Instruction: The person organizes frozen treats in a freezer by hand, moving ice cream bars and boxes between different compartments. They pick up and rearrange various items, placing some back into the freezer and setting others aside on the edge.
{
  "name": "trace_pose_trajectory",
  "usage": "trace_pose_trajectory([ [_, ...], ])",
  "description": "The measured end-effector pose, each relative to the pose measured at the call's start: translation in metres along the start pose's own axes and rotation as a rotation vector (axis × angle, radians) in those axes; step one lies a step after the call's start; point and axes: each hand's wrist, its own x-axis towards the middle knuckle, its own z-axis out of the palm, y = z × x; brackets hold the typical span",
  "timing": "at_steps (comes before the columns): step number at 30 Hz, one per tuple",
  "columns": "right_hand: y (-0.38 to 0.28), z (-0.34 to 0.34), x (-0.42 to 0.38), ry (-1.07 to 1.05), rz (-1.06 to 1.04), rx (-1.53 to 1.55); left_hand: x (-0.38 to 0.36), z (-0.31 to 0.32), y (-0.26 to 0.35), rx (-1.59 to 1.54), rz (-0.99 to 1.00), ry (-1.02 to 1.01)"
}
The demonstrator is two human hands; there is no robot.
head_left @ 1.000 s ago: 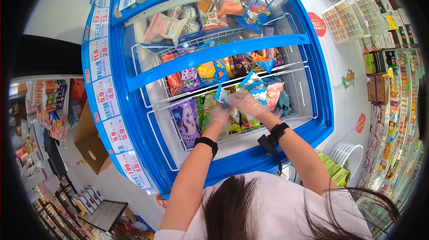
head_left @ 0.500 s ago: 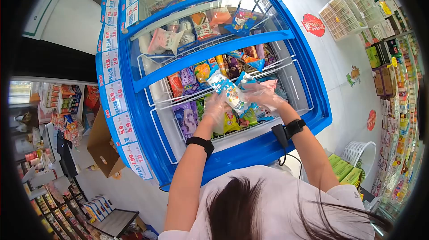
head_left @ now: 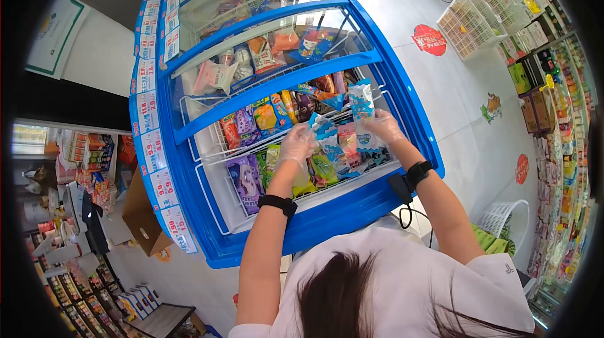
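Observation:
Inside the open section of the blue chest freezer [head_left: 324, 228], both my hands are in thin clear gloves. My right hand [head_left: 385, 128] grips an upright light-blue and white ice cream packet [head_left: 361, 102] by its side. My left hand [head_left: 297, 144] is pinched at the upper end of another blue-and-white ice cream packet [head_left: 326, 131], which slants down into the front basket. Between the hands lies a pink packet [head_left: 348, 140]. Purple packets [head_left: 244, 177] and green packets [head_left: 324, 170] fill the front basket around my left hand.
A blue-framed glass lid [head_left: 277, 95] covers the rear section, with more packets underneath. Price labels [head_left: 150, 111] line the freezer's left edge. White crates [head_left: 469, 23] and stocked shelves [head_left: 560, 168] stand to the right. A cardboard box [head_left: 143, 215] sits at left.
My hands have moved apart. The white-and-blue packet that lay across them is no longer there, and my right hand now holds a light-blue packet upright. The freezer has shifted left in view.

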Motion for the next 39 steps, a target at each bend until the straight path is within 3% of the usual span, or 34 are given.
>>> trace_pose_trajectory([
  [2, 0.016, -0.005, 0.013, -0.055, 0.032, -0.069, 0.017, 0.001, -0.031, -0.004, -0.022, 0.051],
  [4, 0.031, -0.004, 0.024, -0.162, 0.083, -0.186, 0.035, 0.0, -0.057, 0.58, 0.163, 0.49],
  [6, 0.035, 0.0, 0.024, -0.205, 0.09, -0.174, 0.039, -0.005, -0.069, 0.665, 0.132, 0.525],
  [7, 0.028, 0.004, 0.022, -0.314, -0.072, -0.302, 0.038, -0.002, -0.07, 0.731, 0.104, 0.576],
  [8, 0.025, 0.009, 0.021, -0.427, -0.235, -0.429, 0.035, 0.001, -0.071, 0.741, 0.093, 0.567],
  [10, 0.034, 0.029, 0.03, -0.521, -0.149, -0.499, 0.02, 0.007, -0.061, 0.742, 0.089, 0.31],
  [11, 0.038, 0.038, 0.035, -0.611, -0.083, -0.575, 0.034, 0.003, -0.072, 0.856, -0.037, 0.167],
  [12, 0.045, 0.046, 0.039, -0.625, -0.082, -0.571, 0.032, 0.004, -0.075, 0.858, -0.05, 0.175],
  [15, 0.047, 0.067, 0.035, -0.398, -0.01, -0.667, 0.025, 0.019, -0.078, 0.918, 0.002, 0.019],
  [20, 0.036, 0.069, 0.028, -0.429, -0.059, -0.693, 0.03, 0.032, -0.071, 0.421, -0.159, 0.092],
  [22, 0.047, 0.069, 0.03, -0.446, -0.085, -0.738, 0.026, 0.031, -0.068, 0.371, -0.161, 0.069],
  [24, 0.071, 0.07, 0.033, -0.477, -0.296, -0.735, 0.027, 0.02, -0.077, 0.322, -0.171, 0.048],
  [26, 0.072, 0.068, 0.033, -0.494, -0.27, -0.716, 0.043, -0.004, -0.102, 0.428, -0.275, -0.129],
  [28, 0.071, 0.065, 0.035, -0.513, -0.255, -0.7, 0.039, -0.003, -0.097, 0.388, -0.308, -0.119],
  [30, 0.07, 0.06, 0.036, -0.521, -0.084, -0.559, 0.033, 0.0, -0.09, 0.343, -0.338, -0.102],
  [32, 0.07, 0.057, 0.041, -0.528, -0.111, -0.602, 0.028, 0.009, -0.079, 0.03, -0.358, -0.134],
  [37, 0.042, 0.053, 0.049, -0.631, -0.183, -0.765, 0.03, 0.013, -0.081, 0.023, -0.359, -0.092],
  [39, 0.034, 0.051, 0.053, -0.639, -0.307, -0.566, 0.025, 0.017, -0.074, 0.036, -0.397, -0.055],
])
